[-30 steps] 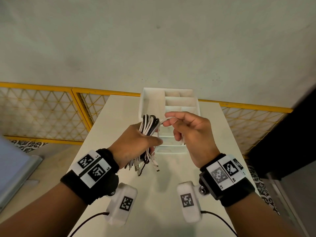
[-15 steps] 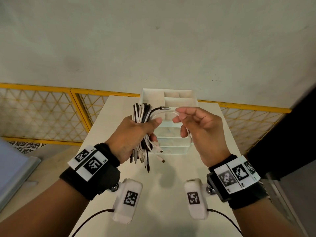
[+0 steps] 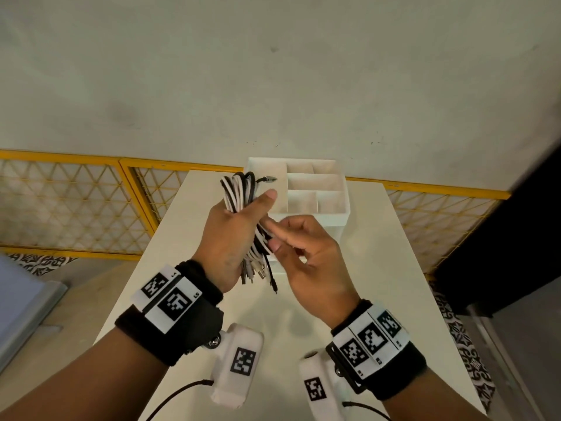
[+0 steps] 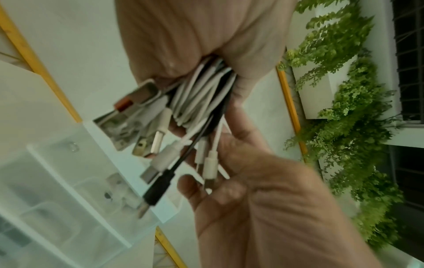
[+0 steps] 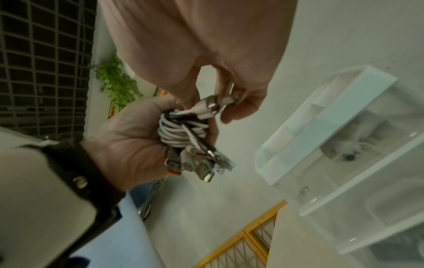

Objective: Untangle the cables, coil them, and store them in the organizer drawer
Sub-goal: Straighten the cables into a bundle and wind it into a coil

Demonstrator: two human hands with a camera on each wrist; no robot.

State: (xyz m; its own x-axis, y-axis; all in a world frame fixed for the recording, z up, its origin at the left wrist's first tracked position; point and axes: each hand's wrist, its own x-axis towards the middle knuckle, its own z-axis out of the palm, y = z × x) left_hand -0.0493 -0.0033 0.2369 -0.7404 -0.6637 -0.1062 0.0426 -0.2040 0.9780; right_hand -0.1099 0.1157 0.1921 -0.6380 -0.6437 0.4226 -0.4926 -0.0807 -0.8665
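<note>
The left hand (image 3: 226, 238) grasps the cable bundle (image 3: 243, 196) upright in front of the organizer (image 3: 315, 214) — plugs dangling below the fist. The right hand (image 3: 306, 256) pinches a white plug (image 5: 206, 107) beside the bundle. The organizer stands at the far end of the white table (image 3: 379, 268), its top compartments open; beyond it, a yellow lattice fence (image 3: 76, 202) and pale wall.

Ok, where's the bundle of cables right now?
In the head view, the cable bundle is held up at centre in the left hand, just left of the white organizer.
</note>
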